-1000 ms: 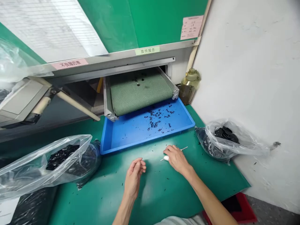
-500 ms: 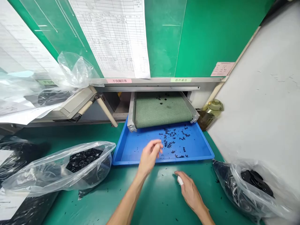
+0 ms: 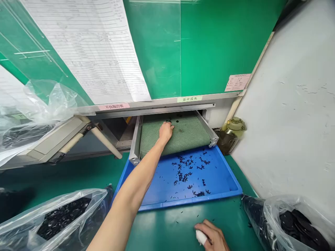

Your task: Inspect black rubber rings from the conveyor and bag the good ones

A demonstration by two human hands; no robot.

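My left hand point(image 3: 166, 131) reaches onto the green conveyor belt point(image 3: 188, 137), its fingers curled closed against the surface. Whatever lies under those fingertips is hidden. Just beyond them are small black bits, and a small round black part point(image 3: 177, 121) lies close to their right. Low in the view, over the green tabletop, my right hand point(image 3: 213, 235) has its fingers bent together; a white wrap point(image 3: 201, 237) covers one digit. I cannot make out what it holds, if anything. Below the belt's end, a blue tray point(image 3: 193, 200) carries many scattered black scraps point(image 3: 184, 169).
An open clear bag of black parts point(image 3: 64, 214) stands at lower left, and another bag with black discs point(image 3: 300, 226) at lower right. A yellowish jug point(image 3: 234, 130) sits by the white wall point(image 3: 288, 115). Metal rails flank the belt.
My left hand has moved from above the tray forward onto the belt. My right hand is lower in view with its fingers more curled. The camera view has shifted.
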